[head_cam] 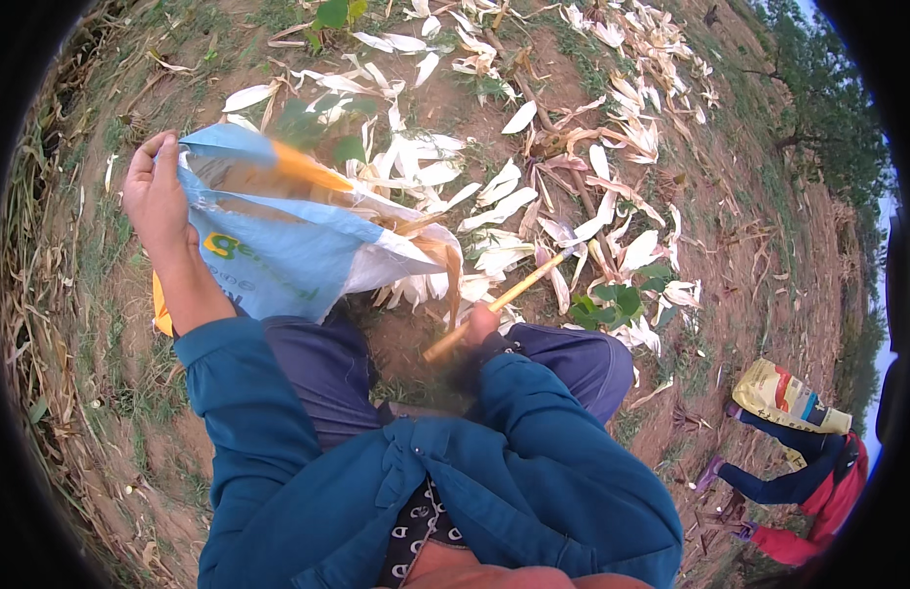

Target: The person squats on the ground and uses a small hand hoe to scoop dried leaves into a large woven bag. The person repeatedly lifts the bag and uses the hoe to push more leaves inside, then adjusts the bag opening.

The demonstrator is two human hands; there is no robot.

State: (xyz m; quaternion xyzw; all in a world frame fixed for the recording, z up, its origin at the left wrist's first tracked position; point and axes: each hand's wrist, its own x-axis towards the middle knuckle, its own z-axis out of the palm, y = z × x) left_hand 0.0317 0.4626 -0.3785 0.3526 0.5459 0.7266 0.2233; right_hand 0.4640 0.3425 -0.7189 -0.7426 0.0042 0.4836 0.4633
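Note:
My left hand grips the rim of a light-blue and white woven plastic sack, which bears printed writing. The sack's mouth gapes toward the right, and a dry corn husk hangs over its edge. In my right hand is the wooden handle of a tool, held between my bent knees. Its metal head lies among pale corn husks, so its shape is hard to make out. Husks are strewn over the soil past the sack.
A thin stalk lies across the husks. Green leafy plants grow near my right knee. At far right, another person bends over beside a yellowish printed sack. Dry cornstalks line the left edge, and trees stand at upper right.

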